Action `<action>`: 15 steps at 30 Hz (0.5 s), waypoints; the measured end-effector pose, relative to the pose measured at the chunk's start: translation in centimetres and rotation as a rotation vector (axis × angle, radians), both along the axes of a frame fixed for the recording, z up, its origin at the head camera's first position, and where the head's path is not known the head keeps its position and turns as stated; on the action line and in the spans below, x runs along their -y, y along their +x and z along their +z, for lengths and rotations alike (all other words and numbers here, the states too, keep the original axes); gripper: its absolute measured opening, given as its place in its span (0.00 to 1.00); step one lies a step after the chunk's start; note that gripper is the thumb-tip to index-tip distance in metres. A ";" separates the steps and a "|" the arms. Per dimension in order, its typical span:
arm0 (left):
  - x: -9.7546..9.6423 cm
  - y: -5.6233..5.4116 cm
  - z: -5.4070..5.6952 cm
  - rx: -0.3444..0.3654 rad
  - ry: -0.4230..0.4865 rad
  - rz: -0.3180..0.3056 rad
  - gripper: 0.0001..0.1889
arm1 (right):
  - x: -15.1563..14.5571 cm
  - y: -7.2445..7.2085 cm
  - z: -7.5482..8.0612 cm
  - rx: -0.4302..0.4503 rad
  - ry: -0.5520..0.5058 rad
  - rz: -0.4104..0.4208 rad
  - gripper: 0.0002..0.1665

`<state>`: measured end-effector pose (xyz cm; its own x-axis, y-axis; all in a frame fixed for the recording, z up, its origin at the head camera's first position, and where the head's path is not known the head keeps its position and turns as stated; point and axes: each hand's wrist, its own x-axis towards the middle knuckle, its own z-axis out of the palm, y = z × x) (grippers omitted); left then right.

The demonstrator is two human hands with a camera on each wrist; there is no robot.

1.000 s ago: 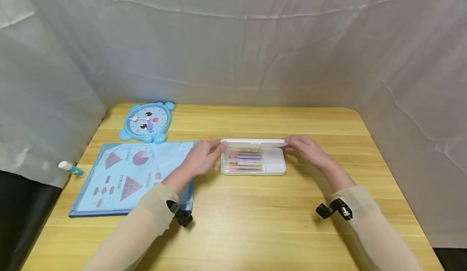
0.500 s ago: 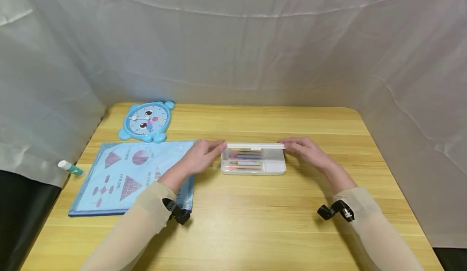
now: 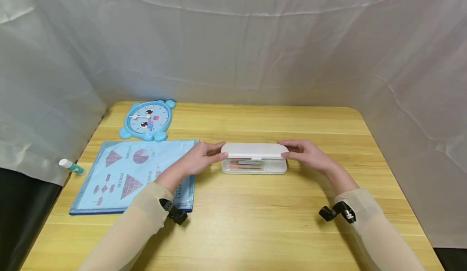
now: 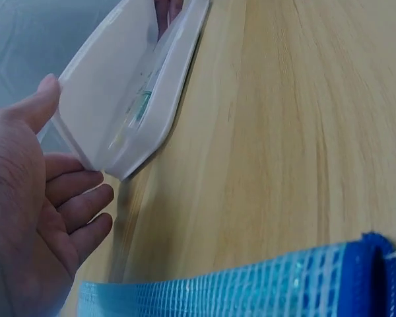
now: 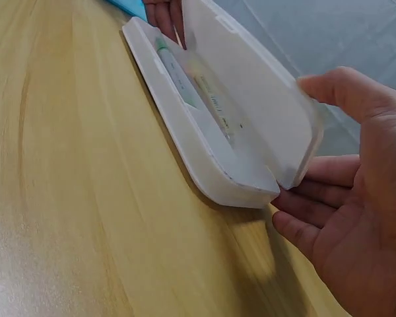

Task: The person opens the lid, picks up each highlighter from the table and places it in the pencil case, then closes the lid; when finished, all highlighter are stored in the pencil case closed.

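Note:
A white pencil case [image 3: 254,151] lies on the table in the head view, its lid tilted partway over the base. Several coloured pens [image 3: 245,164] show inside; in the right wrist view one has a green tip [image 5: 175,71]. My left hand [image 3: 198,157] holds the lid's left end, with the thumb [image 4: 45,99] on its edge and fingers behind near the hinge. At the right end my right hand [image 3: 308,153] grips the lid the same way, its thumb [image 5: 336,89] on the edge and the other fingers low by the hinge corner.
Left of the case lies a light blue mesh document bag [image 3: 124,181] with printed shapes, partly under my left forearm. Behind it is a blue toy clock [image 3: 148,120]. A white and teal glue stick [image 3: 71,166] lies at the table's left edge. Grey cloth [image 3: 240,52] hangs around the table.
The lid has swung from about upright forward and down over the base, hiding the rear pens. Both hands have turned with it, thumbs now lower on its front edge.

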<state>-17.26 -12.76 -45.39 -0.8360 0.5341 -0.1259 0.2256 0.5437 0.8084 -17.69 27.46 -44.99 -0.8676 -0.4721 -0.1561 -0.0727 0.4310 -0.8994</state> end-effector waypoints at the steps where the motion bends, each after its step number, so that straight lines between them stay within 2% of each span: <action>1: 0.0 0.0 0.0 0.007 -0.002 0.001 0.43 | 0.0 0.0 -0.1 0.007 -0.007 0.005 0.38; 5: 0.1 -0.1 -0.2 0.012 -0.027 0.002 0.45 | 0.0 0.0 -0.4 0.025 -0.036 0.034 0.43; 15: -0.1 0.0 -0.9 -0.044 -0.078 -0.001 0.50 | -0.1 0.4 -1.1 -0.006 -0.053 0.071 0.50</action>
<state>-17.24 -12.67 -46.34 -0.8412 0.5248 -0.1306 0.2604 0.6047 0.7527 -17.27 27.54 -46.14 -0.8325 -0.5400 -0.1242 -0.1070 0.3765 -0.9202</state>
